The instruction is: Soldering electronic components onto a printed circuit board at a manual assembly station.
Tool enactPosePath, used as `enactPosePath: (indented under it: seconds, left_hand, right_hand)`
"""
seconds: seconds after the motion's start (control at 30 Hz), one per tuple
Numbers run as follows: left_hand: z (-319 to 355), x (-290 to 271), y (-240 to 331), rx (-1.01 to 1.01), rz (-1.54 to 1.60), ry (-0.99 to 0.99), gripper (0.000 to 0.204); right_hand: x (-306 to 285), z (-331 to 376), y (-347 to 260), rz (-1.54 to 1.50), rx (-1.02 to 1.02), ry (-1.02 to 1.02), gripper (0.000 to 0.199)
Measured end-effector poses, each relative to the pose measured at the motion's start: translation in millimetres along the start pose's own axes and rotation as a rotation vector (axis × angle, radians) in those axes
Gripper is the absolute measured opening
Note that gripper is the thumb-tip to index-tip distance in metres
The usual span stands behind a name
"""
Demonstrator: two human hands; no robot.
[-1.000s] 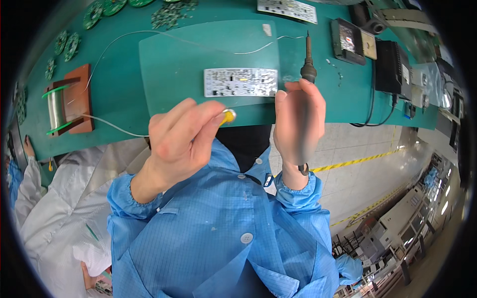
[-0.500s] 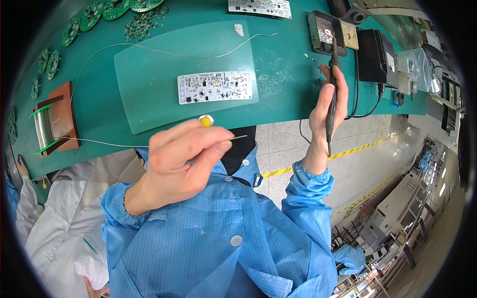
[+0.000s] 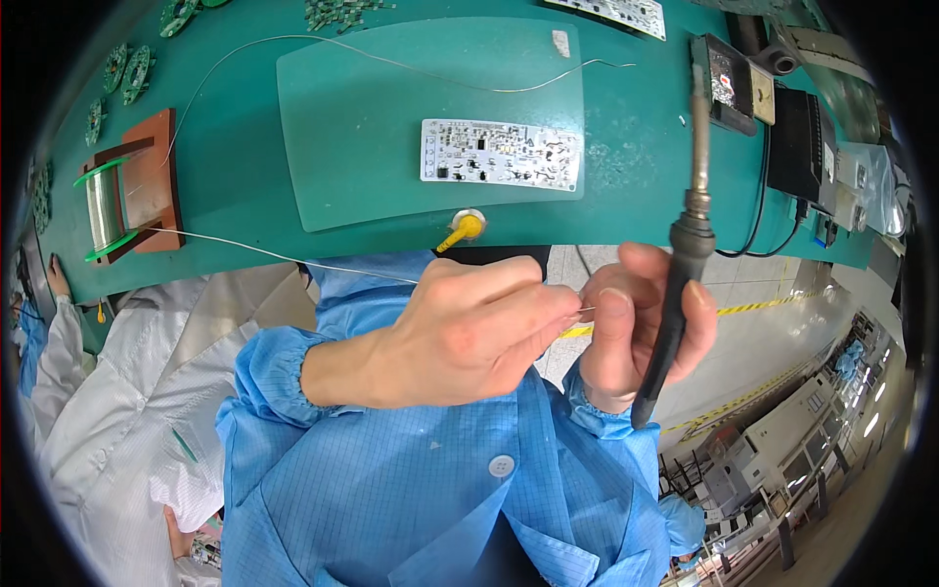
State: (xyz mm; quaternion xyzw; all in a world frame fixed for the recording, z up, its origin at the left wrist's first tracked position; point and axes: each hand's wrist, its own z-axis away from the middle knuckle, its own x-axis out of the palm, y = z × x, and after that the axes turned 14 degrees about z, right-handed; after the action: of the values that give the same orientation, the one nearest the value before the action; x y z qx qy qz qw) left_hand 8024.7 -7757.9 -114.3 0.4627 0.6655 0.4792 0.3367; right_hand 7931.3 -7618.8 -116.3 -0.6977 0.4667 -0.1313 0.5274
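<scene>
My left hand [image 3: 479, 328] is closed, pinching the end of a thin solder wire [image 3: 284, 258] that runs back to a spool [image 3: 104, 207] on a brown stand. My right hand [image 3: 650, 328] grips a soldering iron [image 3: 689, 254] by its dark handle, the metal tip pointing up and away. Its thumb and fingertips come close to the left fingertips, where a short wire end shows; whether they touch it I cannot tell. Beyond the hands, a white circuit board [image 3: 501, 155] covered in small parts lies on a translucent mat [image 3: 352, 127].
A yellow plug [image 3: 460, 231] sits at the table's front edge. Far right stand an iron-cleaning tray [image 3: 726, 83] and a black box [image 3: 802, 147] with cables. Green round boards [image 3: 137, 74] lie far left. A person in white [image 3: 147, 391] is at my left.
My right hand has come down and inward with the soldering iron, toward my left hand. The left hand has moved right, still pinching the solder wire. The view has shifted, too.
</scene>
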Motion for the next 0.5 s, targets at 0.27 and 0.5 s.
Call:
enactPosePath:
  seconds: [0.27,0.5]
  left_hand:
    - [-5.7,-7.0,-2.0,0.037,-0.060,0.038,0.020]
    - [-12.1,-11.2,-4.8,0.035,-0.083,0.034,0.019]
  right_hand:
    - [2.1,-5.8,4.5,0.119,0.071,0.133,0.059]
    - [4.7,-6.8,11.3,0.066,0.048,0.115,0.053]
